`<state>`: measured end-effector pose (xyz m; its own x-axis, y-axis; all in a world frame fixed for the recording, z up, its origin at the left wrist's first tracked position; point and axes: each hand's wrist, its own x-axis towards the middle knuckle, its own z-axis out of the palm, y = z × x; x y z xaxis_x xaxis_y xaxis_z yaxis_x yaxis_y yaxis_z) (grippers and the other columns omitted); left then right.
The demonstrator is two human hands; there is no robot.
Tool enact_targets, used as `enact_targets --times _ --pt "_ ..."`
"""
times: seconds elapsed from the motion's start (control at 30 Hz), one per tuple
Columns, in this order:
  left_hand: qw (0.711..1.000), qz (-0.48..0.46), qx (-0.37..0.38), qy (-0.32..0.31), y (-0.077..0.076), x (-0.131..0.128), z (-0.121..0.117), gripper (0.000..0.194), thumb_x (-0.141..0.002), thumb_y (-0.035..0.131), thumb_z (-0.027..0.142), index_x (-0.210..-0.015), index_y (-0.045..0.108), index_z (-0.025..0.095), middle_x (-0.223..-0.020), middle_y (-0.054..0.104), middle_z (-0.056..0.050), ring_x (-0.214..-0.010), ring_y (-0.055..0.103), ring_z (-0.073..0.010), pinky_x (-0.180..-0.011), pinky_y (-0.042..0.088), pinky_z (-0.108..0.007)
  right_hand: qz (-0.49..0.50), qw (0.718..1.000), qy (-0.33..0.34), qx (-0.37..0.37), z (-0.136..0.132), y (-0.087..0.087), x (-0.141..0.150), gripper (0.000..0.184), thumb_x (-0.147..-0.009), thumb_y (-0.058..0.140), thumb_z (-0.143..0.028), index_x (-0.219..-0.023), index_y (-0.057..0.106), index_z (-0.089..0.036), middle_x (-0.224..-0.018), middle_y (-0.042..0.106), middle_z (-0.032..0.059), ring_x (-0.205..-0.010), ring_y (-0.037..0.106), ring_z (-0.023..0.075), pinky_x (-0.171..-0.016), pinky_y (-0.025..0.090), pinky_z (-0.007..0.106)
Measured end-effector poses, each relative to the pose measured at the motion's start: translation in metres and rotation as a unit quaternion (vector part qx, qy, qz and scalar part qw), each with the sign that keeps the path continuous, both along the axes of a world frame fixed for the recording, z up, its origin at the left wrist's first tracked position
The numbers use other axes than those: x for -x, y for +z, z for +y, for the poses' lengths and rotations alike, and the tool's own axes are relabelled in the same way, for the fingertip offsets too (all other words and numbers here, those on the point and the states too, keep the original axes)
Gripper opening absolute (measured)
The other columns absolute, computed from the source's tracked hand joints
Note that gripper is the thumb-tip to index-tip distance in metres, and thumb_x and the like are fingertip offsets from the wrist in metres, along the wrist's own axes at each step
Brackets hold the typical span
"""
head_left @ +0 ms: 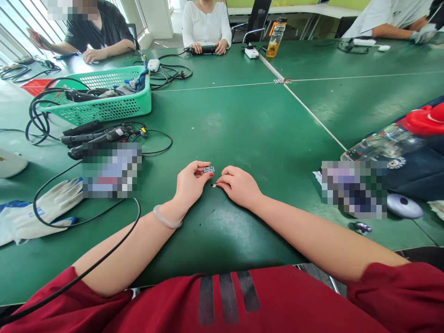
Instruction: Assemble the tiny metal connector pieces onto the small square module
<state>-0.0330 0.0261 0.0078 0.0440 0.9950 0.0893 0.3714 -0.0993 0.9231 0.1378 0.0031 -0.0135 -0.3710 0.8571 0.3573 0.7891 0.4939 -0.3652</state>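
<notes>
My left hand point(191, 181) is closed in a pinch around a small grey-blue rectangular piece point(208, 169) with a mottled surface, too small to name surely. Just to its right, my right hand point(239, 184) is also closed, thumb and forefinger together on a tiny pale piece with a dark end point(214, 185). The two hands are close together above the green table point(222, 222), and the pieces appear apart. A pale bangle point(167, 218) circles my left wrist.
Left of my arm lie white work gloves point(58, 203), a black cable, a blurred phone-like item and black tools point(104, 136). Behind them stands a green basket point(100, 108). At right are a red-lidded bottle point(391, 136) and a mouse point(404, 206). Other people sit across the table.
</notes>
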Motion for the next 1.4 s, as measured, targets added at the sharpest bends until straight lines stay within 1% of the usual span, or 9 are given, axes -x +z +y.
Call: enact_targets --times 0.2,0.33,0.4,0.6,0.73,0.83,1.0,1.3,1.4 --pt "1.000 0.004 -0.002 0.004 0.001 0.000 -0.001 0.025 -0.071 0.070 0.020 -0.096 0.069 0.018 -0.082 0.071 -0.002 -0.072 0.062 -0.0139 -0.073 0.051 -0.029 -0.002 1.000 -0.029 -0.012 0.000 0.001 -0.001 0.019 -0.090 0.057 -0.025 -0.086 0.074 -0.020 -0.092 0.064 0.0048 -0.083 0.056 0.0168 -0.074 0.045 0.031" --pt "1.000 0.005 -0.003 0.002 0.002 0.000 -0.001 0.024 -0.072 0.069 0.019 -0.096 0.068 0.018 -0.083 0.071 -0.002 -0.074 0.063 -0.0142 -0.074 0.051 -0.029 -0.009 1.000 0.005 -0.027 -0.002 0.001 -0.001 0.018 -0.089 0.058 -0.029 -0.097 0.074 -0.023 -0.093 0.065 0.0041 -0.083 0.055 0.0169 -0.074 0.044 0.031" --pt "1.000 0.010 -0.002 0.002 0.002 -0.001 -0.001 0.024 -0.072 0.069 0.019 -0.096 0.068 0.018 -0.083 0.071 -0.002 -0.074 0.063 -0.0142 -0.074 0.051 -0.029 -0.012 1.000 0.018 -0.023 -0.003 0.001 0.000 0.017 -0.089 0.059 -0.030 -0.095 0.074 -0.024 -0.094 0.064 0.0038 -0.082 0.054 0.0162 -0.073 0.043 0.030" --pt "0.999 0.053 0.009 -0.011 0.001 0.000 0.000 0.024 -0.072 0.070 0.021 -0.096 0.069 0.019 -0.077 0.070 -0.001 -0.070 0.062 -0.0150 -0.071 0.049 -0.030 -0.024 1.000 0.011 0.005 -0.001 0.002 0.003 0.016 -0.090 0.057 -0.026 -0.081 0.070 -0.021 -0.093 0.061 0.0037 -0.080 0.052 0.0156 -0.070 0.040 0.029" --pt "0.997 0.070 -0.001 -0.046 0.000 0.001 -0.001 0.024 -0.071 0.072 0.022 -0.095 0.070 0.021 -0.081 0.072 -0.001 -0.072 0.062 -0.0157 -0.072 0.049 -0.031 0.049 0.999 0.001 -0.001 -0.001 0.005 0.001 0.017 -0.091 0.049 -0.017 -0.083 0.064 -0.019 -0.091 0.060 0.0042 -0.081 0.053 0.0154 -0.073 0.042 0.028" --pt "0.993 0.078 -0.008 -0.089 0.001 0.001 -0.004 0.024 -0.071 0.073 0.023 -0.095 0.071 0.022 -0.085 0.073 -0.002 -0.075 0.064 -0.0167 -0.073 0.049 -0.031 0.126 0.992 -0.017 -0.024 -0.002 0.009 -0.002 0.017 -0.091 0.046 -0.017 -0.084 0.061 -0.019 -0.091 0.060 0.0048 -0.083 0.055 0.0158 -0.076 0.044 0.028" --pt "0.988 0.089 -0.031 -0.120 0.005 -0.001 -0.008 0.024 -0.071 0.074 0.026 -0.094 0.072 0.024 -0.092 0.074 -0.002 -0.086 0.065 -0.0190 -0.079 0.050 -0.032 0.148 0.988 -0.007 -0.041 -0.003 0.010 -0.003 0.017 -0.091 0.047 -0.020 -0.083 0.062 -0.020 -0.091 0.059 0.0048 -0.083 0.056 0.0157 -0.075 0.045 0.028" --pt "0.987 0.098 -0.049 -0.121 0.005 -0.001 -0.008 0.024 -0.071 0.074 0.025 -0.094 0.072 0.024 -0.092 0.073 -0.002 -0.088 0.065 -0.0192 -0.084 0.049 -0.033 0.165 0.985 -0.005 -0.041 -0.004 0.011 -0.003 0.010 -0.089 0.053 -0.021 -0.086 0.062 -0.020 -0.090 0.061 0.0039 -0.084 0.056 0.0158 -0.075 0.045 0.027" --pt "0.993 0.071 -0.034 -0.086 0.002 0.001 -0.003 0.025 -0.072 0.073 0.026 -0.097 0.071 0.022 -0.090 0.073 -0.003 -0.082 0.065 -0.0179 -0.080 0.050 -0.032 0.157 0.987 -0.005 -0.039 -0.005 0.011 -0.003 0.017 -0.092 0.048 -0.023 -0.089 0.065 -0.021 -0.090 0.061 0.0045 -0.084 0.056 0.0160 -0.077 0.046 0.028"
